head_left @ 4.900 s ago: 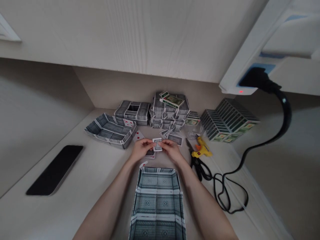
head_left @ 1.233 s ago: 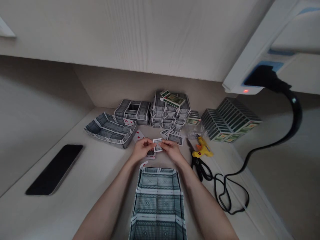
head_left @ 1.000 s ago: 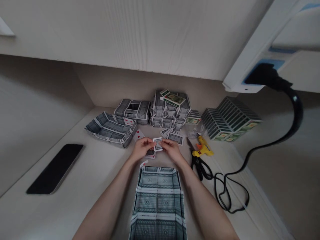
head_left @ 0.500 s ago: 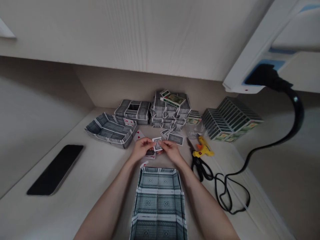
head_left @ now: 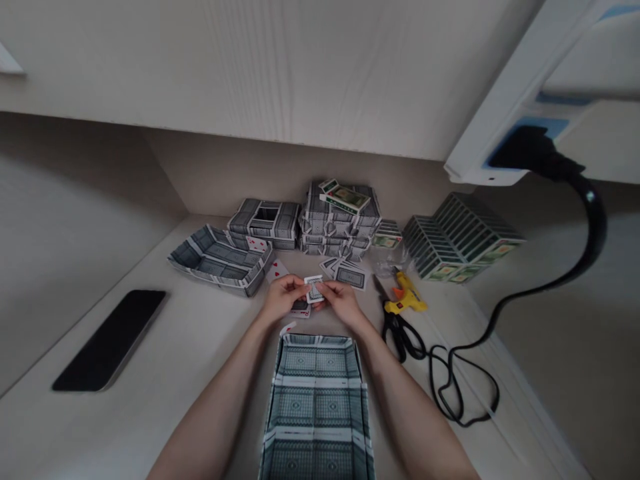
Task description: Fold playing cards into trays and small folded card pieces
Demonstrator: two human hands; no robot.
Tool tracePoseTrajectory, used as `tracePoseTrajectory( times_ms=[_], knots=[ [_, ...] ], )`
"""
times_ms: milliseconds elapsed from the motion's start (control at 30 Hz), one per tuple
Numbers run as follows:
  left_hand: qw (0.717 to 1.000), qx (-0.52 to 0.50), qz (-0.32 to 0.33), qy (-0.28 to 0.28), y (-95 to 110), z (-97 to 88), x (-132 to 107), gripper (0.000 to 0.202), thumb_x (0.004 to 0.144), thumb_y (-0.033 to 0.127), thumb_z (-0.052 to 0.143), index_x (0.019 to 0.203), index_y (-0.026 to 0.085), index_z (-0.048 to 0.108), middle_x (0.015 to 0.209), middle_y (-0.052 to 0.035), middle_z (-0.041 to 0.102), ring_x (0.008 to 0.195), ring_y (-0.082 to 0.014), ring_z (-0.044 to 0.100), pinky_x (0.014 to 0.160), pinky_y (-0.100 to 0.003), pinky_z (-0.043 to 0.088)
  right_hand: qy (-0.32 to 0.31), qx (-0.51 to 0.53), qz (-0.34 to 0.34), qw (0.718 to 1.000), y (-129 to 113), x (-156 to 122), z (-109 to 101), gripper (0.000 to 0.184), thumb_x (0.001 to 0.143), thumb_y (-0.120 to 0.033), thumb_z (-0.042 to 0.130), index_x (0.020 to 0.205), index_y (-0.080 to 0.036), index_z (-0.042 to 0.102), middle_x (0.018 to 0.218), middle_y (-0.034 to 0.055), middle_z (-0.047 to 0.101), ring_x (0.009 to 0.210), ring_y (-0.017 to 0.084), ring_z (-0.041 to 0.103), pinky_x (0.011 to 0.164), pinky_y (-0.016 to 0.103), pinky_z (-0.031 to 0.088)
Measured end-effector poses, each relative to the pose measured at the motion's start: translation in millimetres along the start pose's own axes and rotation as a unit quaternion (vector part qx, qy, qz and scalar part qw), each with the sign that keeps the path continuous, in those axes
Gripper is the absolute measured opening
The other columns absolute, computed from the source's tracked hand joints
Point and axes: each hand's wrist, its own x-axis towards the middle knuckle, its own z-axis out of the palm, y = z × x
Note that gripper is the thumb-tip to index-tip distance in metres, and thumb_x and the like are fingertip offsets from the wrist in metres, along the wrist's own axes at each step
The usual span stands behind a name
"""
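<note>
Between my left hand [head_left: 284,297] and my right hand [head_left: 341,299] is a small playing card [head_left: 314,289], its patterned back up. Both hands pinch it by its sides, thumbs on top; the edges look folded, though that is hard to make out. Under and just below the hands lie other cards [head_left: 303,312], partly hidden. Nearer to me, between my forearms, stands a long open tray made of playing cards [head_left: 315,407]. A small curled white strip with a red mark [head_left: 289,328] lies at its far left corner.
A second card tray [head_left: 220,260], a card box with an opening [head_left: 265,221] and stacked card boxes [head_left: 341,220] stand behind. Scissors [head_left: 400,330], a yellow glue gun [head_left: 407,295] and a black cable [head_left: 493,400] lie right, near card packs [head_left: 460,237]. A phone [head_left: 110,340] lies left.
Hardly anything differs. Both hands keep the same hold on the card, and the whole view has shifted very slightly.
</note>
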Motion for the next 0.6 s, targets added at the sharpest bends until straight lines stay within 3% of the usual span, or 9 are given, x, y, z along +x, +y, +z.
tracePoseTrajectory(
  times_ms=[333, 600],
  knots=[
    [1.000, 0.025, 0.006, 0.006, -1.6, 0.8, -0.5, 0.029, 0.053, 0.039, 0.069, 0.057, 0.014, 0.054, 0.050, 0.0032, 0.055, 0.046, -0.0082, 0.049, 0.046, -0.019, 0.038, 0.011, -0.012, 0.002, 1.000, 1.9, 0.0, 2.0, 0.034, 0.065, -0.052, 0.057, 0.063, -0.018, 0.057, 0.051, -0.0013, 0.059, 0.042, 0.013, 0.053, 0.044, 0.027, 0.044],
    [0.999, 0.030, 0.005, 0.013, -1.7, 3.6, -2.8, 0.028, 0.054, 0.038, 0.068, 0.057, 0.014, 0.054, 0.048, 0.0031, 0.055, 0.045, -0.0077, 0.048, 0.046, -0.019, 0.037, 0.030, -0.069, -0.044, 0.996, 2.9, 0.9, 3.5, 0.027, 0.073, -0.043, 0.049, 0.057, -0.020, 0.048, 0.043, -0.0049, 0.048, 0.036, 0.009, 0.040, 0.037, 0.022, 0.029]
  ],
)
